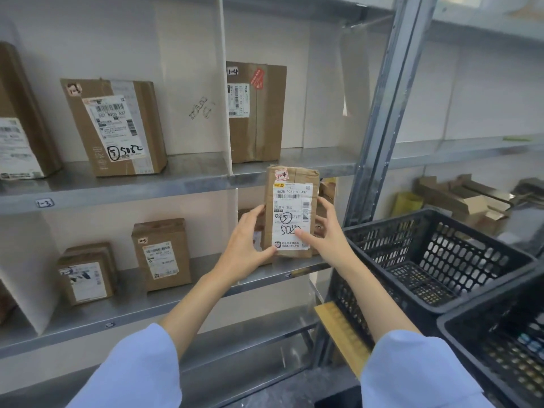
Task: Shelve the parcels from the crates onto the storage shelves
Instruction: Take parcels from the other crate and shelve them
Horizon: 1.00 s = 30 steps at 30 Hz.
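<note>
I hold a small brown parcel [291, 212] upright in both hands, its white label facing me and a small "1-4" tag at its top. My left hand [248, 240] grips its lower left edge. My right hand [322, 231] grips its right side, thumb across the label. The parcel hangs in front of the edge of the metal shelf [188, 178] and the compartment below it. A black plastic crate [435, 260] stands to the right, and it looks empty inside.
The upper shelf carries a labelled box [117, 128], another box [256, 113] right of a white divider [225, 83], and a box [20, 119] at far left. The lower shelf [147, 301] holds two parcels. A second black crate [500, 348] sits at bottom right. Cardboard scraps [462, 198] lie behind.
</note>
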Motion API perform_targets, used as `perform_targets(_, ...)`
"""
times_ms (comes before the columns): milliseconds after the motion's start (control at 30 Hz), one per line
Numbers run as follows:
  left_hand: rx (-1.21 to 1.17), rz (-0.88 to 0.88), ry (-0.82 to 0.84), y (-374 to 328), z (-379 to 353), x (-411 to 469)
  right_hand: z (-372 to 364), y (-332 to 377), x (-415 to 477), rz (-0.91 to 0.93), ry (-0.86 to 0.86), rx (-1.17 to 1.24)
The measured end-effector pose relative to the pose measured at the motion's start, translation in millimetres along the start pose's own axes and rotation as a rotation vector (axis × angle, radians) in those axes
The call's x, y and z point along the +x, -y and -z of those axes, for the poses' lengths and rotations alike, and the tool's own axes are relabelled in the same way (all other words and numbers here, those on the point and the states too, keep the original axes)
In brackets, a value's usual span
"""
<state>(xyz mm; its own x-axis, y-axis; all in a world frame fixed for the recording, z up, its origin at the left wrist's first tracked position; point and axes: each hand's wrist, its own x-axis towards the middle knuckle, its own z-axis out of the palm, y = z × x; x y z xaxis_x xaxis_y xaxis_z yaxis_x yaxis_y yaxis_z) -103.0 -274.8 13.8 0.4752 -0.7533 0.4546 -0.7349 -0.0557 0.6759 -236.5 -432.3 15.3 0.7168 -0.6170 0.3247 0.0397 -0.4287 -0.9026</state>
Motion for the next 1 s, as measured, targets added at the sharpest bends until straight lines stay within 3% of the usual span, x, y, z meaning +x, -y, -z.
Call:
perform_targets(233, 0.028, -0.083, 0.025, -5.9, -5.0, 51.2, 46.3, 5.2, 46.3, 0.046, -0.048, 0.073)
perform_targets(433, 0.493, -0.152, -0.111, -13.2, 14.8, 115.2, 109.6, 27.0, 127.3, 0.119, -0.147, 0.048)
perform_targets(533, 0.611, -0.149, -0.192, -9.8, 19.5, 142.8, 122.5, 22.7, 168.5, 0.132, -0.159, -0.012)
perform_targets(1000, 0.768, -0.05, -0.241, 12.7, 5.2, 191.6, 119.5, -28.4, 286.7, 0.144, -0.044, -0.004)
